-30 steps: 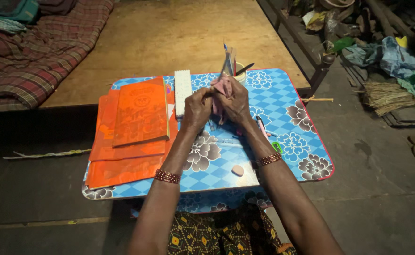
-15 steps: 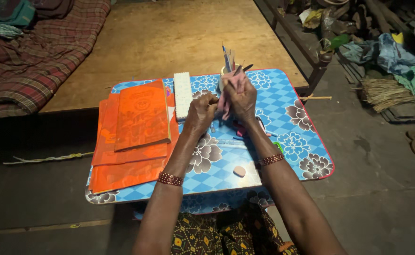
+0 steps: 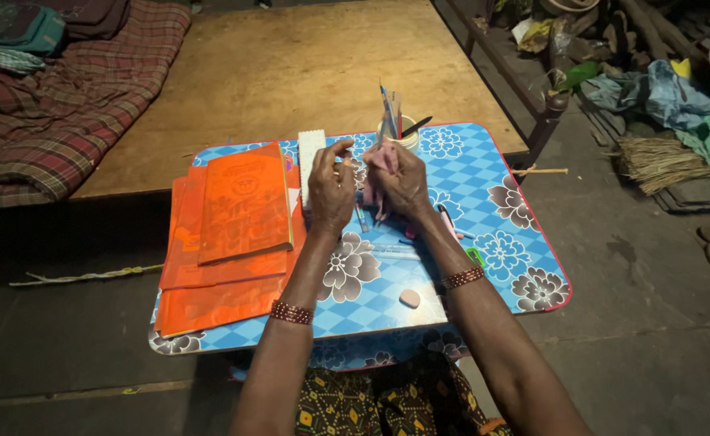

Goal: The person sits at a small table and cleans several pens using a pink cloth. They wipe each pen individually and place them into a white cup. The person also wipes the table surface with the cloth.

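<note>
The blue flower-patterned tabletop has open surface toward its right edge and lower middle, while the stack of orange paper-covered books fills its left side. At frame centre, both forearms reach up from below. The right hand is clamped on a pink cloth pouch; the left hand, fingers curled loosely apart, hovers just beside it.

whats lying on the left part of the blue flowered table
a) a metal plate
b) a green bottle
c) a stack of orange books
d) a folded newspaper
c: a stack of orange books lies on the left part of the blue flowered table, beside the left hand.
</note>
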